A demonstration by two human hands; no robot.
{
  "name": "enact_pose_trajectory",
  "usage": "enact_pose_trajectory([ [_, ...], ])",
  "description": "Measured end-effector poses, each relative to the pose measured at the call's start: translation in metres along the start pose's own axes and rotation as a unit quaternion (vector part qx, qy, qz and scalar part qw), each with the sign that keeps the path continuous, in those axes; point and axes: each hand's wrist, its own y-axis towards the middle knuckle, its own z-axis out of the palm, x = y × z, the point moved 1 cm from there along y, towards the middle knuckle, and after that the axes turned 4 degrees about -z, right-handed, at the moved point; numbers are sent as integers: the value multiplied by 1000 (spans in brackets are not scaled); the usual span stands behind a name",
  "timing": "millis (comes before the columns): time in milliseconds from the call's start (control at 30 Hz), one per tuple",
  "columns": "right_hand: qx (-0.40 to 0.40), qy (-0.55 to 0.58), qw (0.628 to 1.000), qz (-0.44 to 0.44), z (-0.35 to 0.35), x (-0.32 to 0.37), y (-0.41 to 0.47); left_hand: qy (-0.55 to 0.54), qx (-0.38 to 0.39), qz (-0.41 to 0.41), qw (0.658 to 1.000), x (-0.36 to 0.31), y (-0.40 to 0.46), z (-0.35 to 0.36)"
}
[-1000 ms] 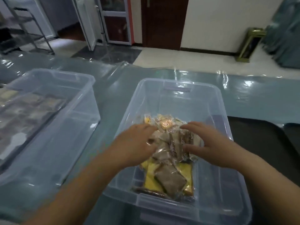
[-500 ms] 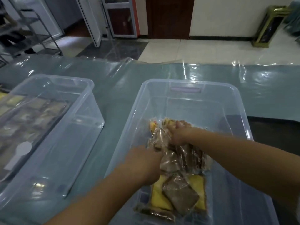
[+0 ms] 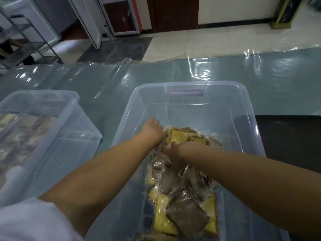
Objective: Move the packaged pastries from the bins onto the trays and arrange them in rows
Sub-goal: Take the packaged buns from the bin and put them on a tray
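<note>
Both bare forearms reach forward and come close together. The left hand [image 3: 153, 132] lies palm down with its fingers tucked out of sight. The right hand [image 3: 175, 151] curls its fingers downward, just beside the left.

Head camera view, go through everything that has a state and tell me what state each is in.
Center bin: lid off, pastries piled inside.
Left bin: lid off, no pastries visible inside.
Packaged pastries: wrapped, loosely heaped.
Left hand: reaching into the pile, grip hidden.
Right hand: on the pile, grip hidden.
</note>
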Motion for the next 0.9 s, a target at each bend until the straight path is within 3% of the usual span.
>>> enact_pose_trajectory([
  [133,12,32,999,-42,-15,-5,4,30,67,16,997,-2,18,9],
  [267,92,46,994,-40,-25,3,11,81,72,22,994,2,18,15],
  [467,33,34,996,-73,-39,-2,-3,84,61,-25,994,6,-10,-7],
  [567,23,23,995,-92,-53,-8,-25,24,57,-80,995,19,-44,-32],
  [700,4,39,995,-92,-69,-32,-67,-163,-53,-131,976,34,-111,-47],
  [767,-23,77,994,-77,-72,-44,-86,-297,-111,-152,936,31,-146,-40],
  [800,-43,98,992,-73,-74,-49,-97,-388,-155,-164,893,26,-163,-36],
  [833,-78,119,987,-69,-75,-53,-106,-485,-206,-182,830,17,-178,-31],
  [900,-178,155,969,-65,-75,-59,-121,-651,-281,-221,669,-5,-203,-20],
])
